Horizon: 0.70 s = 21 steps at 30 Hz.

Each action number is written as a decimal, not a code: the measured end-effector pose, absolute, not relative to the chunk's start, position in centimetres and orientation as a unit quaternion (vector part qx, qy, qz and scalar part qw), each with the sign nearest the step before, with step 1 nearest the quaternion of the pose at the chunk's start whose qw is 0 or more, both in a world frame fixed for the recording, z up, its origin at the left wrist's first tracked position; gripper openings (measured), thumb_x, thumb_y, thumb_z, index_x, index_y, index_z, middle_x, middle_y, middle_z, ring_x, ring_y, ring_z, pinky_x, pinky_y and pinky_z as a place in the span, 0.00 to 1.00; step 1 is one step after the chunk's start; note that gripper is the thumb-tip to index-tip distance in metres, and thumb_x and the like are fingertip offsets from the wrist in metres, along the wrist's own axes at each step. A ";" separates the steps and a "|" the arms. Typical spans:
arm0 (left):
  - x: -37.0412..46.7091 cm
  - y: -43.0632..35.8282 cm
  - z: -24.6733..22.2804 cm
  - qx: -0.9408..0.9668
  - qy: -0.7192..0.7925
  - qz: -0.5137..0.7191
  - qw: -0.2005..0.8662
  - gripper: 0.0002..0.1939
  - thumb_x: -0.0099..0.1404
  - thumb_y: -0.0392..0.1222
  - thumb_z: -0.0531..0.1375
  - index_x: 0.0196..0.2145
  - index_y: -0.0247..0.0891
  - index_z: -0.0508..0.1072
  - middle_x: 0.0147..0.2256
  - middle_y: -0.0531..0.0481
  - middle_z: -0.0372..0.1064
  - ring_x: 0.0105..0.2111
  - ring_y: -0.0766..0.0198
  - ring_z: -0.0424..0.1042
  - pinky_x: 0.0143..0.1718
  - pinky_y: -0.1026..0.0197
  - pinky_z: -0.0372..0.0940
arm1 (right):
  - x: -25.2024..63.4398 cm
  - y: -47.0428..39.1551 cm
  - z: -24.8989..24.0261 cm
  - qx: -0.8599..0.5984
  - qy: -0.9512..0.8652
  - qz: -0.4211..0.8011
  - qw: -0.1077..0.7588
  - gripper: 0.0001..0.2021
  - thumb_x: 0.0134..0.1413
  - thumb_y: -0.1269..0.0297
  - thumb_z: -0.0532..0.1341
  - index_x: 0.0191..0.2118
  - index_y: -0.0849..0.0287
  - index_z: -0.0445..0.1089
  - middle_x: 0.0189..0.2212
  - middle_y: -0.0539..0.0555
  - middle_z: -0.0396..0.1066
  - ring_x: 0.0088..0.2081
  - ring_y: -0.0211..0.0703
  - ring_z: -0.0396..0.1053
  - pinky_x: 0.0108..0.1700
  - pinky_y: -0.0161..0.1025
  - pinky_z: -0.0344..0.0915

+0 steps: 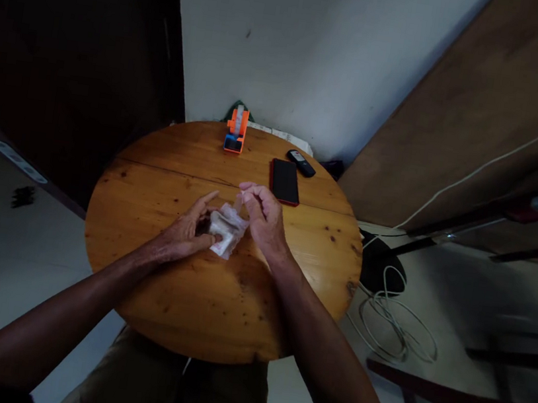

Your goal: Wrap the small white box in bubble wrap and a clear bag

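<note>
A small white packet in clear, crinkled plastic wrapping [225,234] is held over the middle of the round wooden table. My left hand [185,230] grips it from the left, thumb pressed on its front and forefinger stretched out behind. On the packet's upper right side, my right hand [266,218] is closed in a pinch on a thin clear strip [239,201] that rises from the wrapping. Whether this strip is tape or part of the wrapping I cannot tell. The left fingers behind the packet are partly hidden.
An orange and blue tape dispenser [236,131] stands at the table's [163,173] far edge. Right of it lie a dark phone with a red edge [285,182] and a small black handset [301,163]. A pale cable [396,326] lies coiled on the floor to the right.
</note>
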<state>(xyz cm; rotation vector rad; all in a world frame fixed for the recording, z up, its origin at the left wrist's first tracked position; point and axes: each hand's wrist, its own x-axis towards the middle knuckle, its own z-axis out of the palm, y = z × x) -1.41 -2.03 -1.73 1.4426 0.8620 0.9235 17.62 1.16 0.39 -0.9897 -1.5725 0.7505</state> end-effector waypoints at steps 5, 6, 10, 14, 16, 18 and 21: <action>-1.1 -2.3 -1.1 0.609 0.365 0.389 0.587 0.54 0.54 0.40 0.68 0.71 0.38 0.42 0.48 0.42 0.71 0.48 0.55 0.73 0.53 0.51 0.65 | 18.7 2.4 -0.4 -0.467 -0.521 0.453 0.552 0.16 0.57 0.45 0.61 0.36 0.54 0.71 0.38 0.53 0.77 0.40 0.43 0.74 0.43 0.41 0.70; -1.1 -2.2 -1.1 0.605 0.365 0.395 0.587 0.55 0.54 0.40 0.68 0.71 0.38 0.42 0.49 0.42 0.70 0.49 0.55 0.73 0.54 0.51 0.65 | 18.9 2.4 -0.5 -0.469 -0.500 0.491 0.538 0.18 0.56 0.44 0.62 0.38 0.54 0.71 0.37 0.53 0.77 0.39 0.43 0.74 0.42 0.41 0.70; -1.2 -1.6 -1.7 0.600 0.372 0.429 0.563 0.55 0.54 0.40 0.68 0.71 0.39 0.42 0.53 0.40 0.69 0.50 0.55 0.73 0.55 0.51 0.66 | 19.0 1.8 -0.7 -0.457 -0.481 0.575 0.479 0.23 0.48 0.48 0.69 0.48 0.53 0.71 0.36 0.52 0.77 0.39 0.44 0.75 0.40 0.41 0.69; -1.1 -1.3 -2.7 0.626 0.366 0.461 0.512 0.54 0.54 0.39 0.68 0.71 0.42 0.43 0.54 0.40 0.67 0.50 0.56 0.73 0.55 0.51 0.67 | 17.7 1.3 -1.2 -0.443 -0.516 0.561 0.473 0.25 0.42 0.53 0.73 0.47 0.53 0.73 0.35 0.50 0.76 0.38 0.44 0.73 0.43 0.42 0.69; -0.9 -1.4 -3.1 0.638 0.347 0.472 0.500 0.53 0.56 0.40 0.68 0.71 0.44 0.42 0.56 0.40 0.66 0.51 0.56 0.72 0.56 0.51 0.66 | 17.1 1.3 -1.4 -0.424 -0.512 0.565 0.489 0.23 0.43 0.52 0.72 0.45 0.54 0.73 0.35 0.50 0.77 0.37 0.44 0.73 0.43 0.42 0.69; -0.7 -1.5 -3.3 0.648 0.329 0.475 0.497 0.53 0.58 0.41 0.68 0.71 0.45 0.42 0.57 0.39 0.65 0.53 0.56 0.72 0.58 0.51 0.65 | 16.7 1.4 -1.5 -0.411 -0.503 0.562 0.512 0.21 0.43 0.52 0.72 0.43 0.54 0.73 0.36 0.50 0.77 0.38 0.43 0.72 0.43 0.41 0.68; -0.5 -1.6 -3.5 0.663 0.317 0.472 0.487 0.53 0.59 0.43 0.68 0.72 0.45 0.41 0.60 0.37 0.62 0.57 0.53 0.69 0.61 0.48 0.64 | 16.7 1.4 -1.4 -0.410 -0.501 0.549 0.529 0.17 0.45 0.49 0.70 0.36 0.56 0.75 0.32 0.49 0.75 0.35 0.41 0.70 0.40 0.39 0.66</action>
